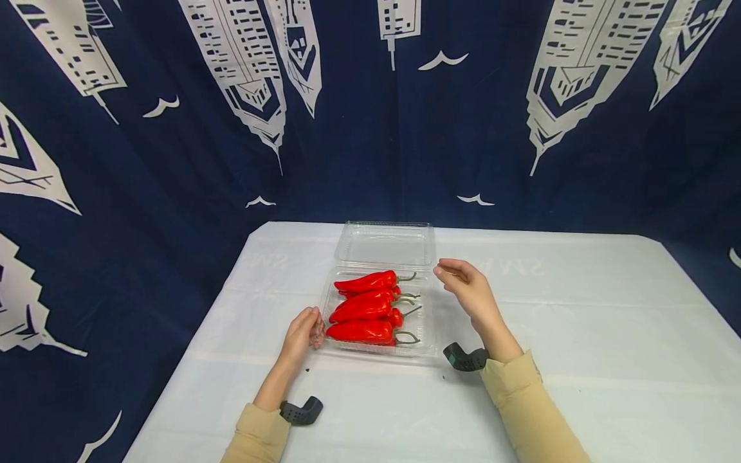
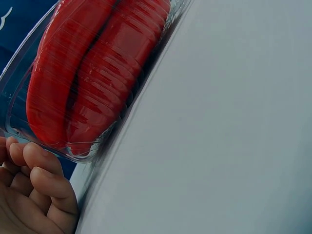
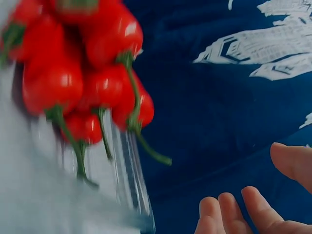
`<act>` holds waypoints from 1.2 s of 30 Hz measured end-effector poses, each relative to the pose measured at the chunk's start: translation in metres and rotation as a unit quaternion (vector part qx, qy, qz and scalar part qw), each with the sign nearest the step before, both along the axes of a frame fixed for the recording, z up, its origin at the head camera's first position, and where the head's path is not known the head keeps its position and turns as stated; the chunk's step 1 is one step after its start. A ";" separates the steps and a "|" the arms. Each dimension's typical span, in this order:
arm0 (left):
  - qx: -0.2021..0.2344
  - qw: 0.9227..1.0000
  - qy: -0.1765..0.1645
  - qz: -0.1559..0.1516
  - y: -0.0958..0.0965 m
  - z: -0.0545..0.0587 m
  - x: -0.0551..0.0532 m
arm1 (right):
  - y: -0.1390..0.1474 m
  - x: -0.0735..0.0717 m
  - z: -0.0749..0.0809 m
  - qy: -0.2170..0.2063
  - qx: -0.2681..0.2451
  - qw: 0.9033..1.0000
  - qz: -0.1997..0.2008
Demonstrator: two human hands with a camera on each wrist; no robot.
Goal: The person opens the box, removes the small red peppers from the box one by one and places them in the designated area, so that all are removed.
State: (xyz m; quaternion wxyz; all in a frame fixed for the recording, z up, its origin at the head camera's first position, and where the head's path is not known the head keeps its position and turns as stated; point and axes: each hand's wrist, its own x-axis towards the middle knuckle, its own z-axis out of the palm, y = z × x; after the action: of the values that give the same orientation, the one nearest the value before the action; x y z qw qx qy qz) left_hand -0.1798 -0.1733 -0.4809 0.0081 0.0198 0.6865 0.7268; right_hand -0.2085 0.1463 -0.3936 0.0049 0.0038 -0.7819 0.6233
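Note:
Several red peppers with green stems (image 1: 365, 307) lie in a clear plastic container (image 1: 429, 334), stems pointing right. Its clear lid (image 1: 384, 245) is laid back, away from the person. Beside the container's left side is my left hand (image 1: 301, 331); in the left wrist view its loosely bent fingers (image 2: 41, 158) are right at the rim, below the pepper tips (image 2: 78, 141). My right hand (image 1: 467, 292) is raised off the container's upper right corner, fingers apart and nothing between them. The right wrist view shows these fingers (image 3: 258, 207) away from the pepper stems (image 3: 136, 117).
A white cloth (image 1: 579, 308) covers the table. Behind it hangs a dark blue curtain (image 1: 370, 141) with white building prints. Dark wrist devices (image 1: 301, 411) sit on both wrists, and small dark specks (image 1: 307, 370) dot the cloth near the container.

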 end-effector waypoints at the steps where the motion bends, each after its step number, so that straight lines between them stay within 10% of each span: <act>1: -0.001 1.000 -0.001 0.000 0.000 0.000 0.000 | -0.001 0.003 0.001 0.000 -0.001 1.000 0.005; 16: -0.007 1.000 -0.005 -0.017 0.006 0.026 0.012 | -0.018 0.026 -0.004 0.011 -0.034 0.997 0.068; 36: -0.013 1.000 0.004 -0.018 0.006 0.026 0.012 | -0.035 0.031 -0.013 0.017 0.001 0.985 0.174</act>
State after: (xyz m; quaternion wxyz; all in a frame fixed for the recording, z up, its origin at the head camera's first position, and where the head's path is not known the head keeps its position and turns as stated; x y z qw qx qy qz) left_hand -0.1680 -0.1671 -0.4545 0.0183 0.0347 0.6953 0.7176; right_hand -0.1779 0.1118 -0.4070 -0.0904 0.1504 -0.7695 0.6141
